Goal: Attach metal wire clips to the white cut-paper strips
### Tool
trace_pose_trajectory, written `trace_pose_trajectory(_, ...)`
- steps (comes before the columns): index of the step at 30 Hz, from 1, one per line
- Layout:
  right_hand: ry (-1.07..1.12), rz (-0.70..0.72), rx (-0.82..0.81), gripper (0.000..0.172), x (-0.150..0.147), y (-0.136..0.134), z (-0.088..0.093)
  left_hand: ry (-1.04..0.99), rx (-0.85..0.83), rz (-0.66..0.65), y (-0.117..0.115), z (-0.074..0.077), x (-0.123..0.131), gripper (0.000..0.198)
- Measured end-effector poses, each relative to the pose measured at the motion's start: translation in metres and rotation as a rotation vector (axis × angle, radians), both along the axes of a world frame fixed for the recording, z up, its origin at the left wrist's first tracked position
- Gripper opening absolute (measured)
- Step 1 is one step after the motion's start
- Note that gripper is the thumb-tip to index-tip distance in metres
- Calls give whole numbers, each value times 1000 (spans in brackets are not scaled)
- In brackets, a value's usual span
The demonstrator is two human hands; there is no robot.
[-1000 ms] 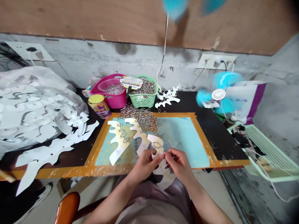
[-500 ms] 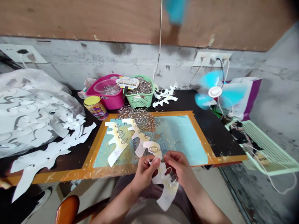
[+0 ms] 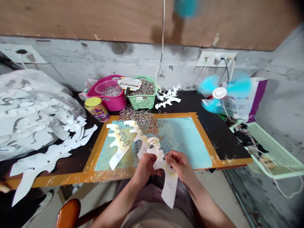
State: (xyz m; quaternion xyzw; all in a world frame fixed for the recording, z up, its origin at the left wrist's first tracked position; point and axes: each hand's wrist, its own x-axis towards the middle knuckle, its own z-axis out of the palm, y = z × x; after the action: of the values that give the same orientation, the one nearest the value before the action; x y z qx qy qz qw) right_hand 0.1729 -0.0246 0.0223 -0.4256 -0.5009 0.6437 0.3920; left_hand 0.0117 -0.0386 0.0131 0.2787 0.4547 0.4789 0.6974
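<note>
Gripping one white paper cutout (image 3: 169, 190) in your left hand (image 3: 144, 169) and right hand (image 3: 180, 166), with two more cutouts (image 3: 117, 145) on the board (image 3: 185, 139).

A small printed card (image 3: 129, 84) is standing at the green basket (image 3: 142, 103), but its words are staying too small for reading. A can (image 3: 97, 113) and a white bag (image 3: 251, 107) are also showing print, and blue letters (image 3: 137, 146) are appearing on the board (image 3: 180, 139). None of these is readable.
</note>
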Motion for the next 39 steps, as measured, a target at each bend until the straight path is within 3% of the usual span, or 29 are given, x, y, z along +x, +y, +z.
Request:
trace_pose_trajectory(3, -40, 58, 37, 42, 0, -1, 5, 62, 22, -31, -3, 0, 0, 51)
trace_pose_trajectory(6, -73, 133, 64, 39, 1, -2, 9, 72, 37, -32, -3, -2, 3, 51)
trace_pose_trajectory(11, 41, 231, 63, 39, -2, -9, 9, -32, -21, 77, -8, -2, 7, 52)
trace_pose_trajectory(17, 242, 155, 78, 44, -9, -19, -8, -106, 30, 6, -17, -9, 12, 61)
trace_pose_trajectory(20, 259, 167, -46, 50, -8, -16, -13, -11, 91, -62, -18, -16, 5, 60)
trace_pose_trajectory(23, 312, 39, -212, 57, -11, -6, -12, 119, 166, -149, -15, -17, -4, 56)
trace_pose_trajectory(27, 182, -39, -148, 39, -23, 10, -9, 273, 320, -239, -10, -11, -10, 60)
trace_pose_trajectory(29, 147, -45, -64, 36, -28, 15, -7, 274, 345, -208, -9, -8, -9, 57)
trace_pose_trajectory(33, 65, -35, 16, 33, -27, 13, 0, 121, 236, 46, -7, -4, -10, 56)
trace_pose_trajectory(36, -67, 35, 90, 30, -23, 7, 6, 145, 219, 158, -2, 0, -15, 38)
trace_pose_trajectory(39, -277, -143, 325, 31, -23, 3, 10, 264, 319, 178, 4, 2, -17, 23)
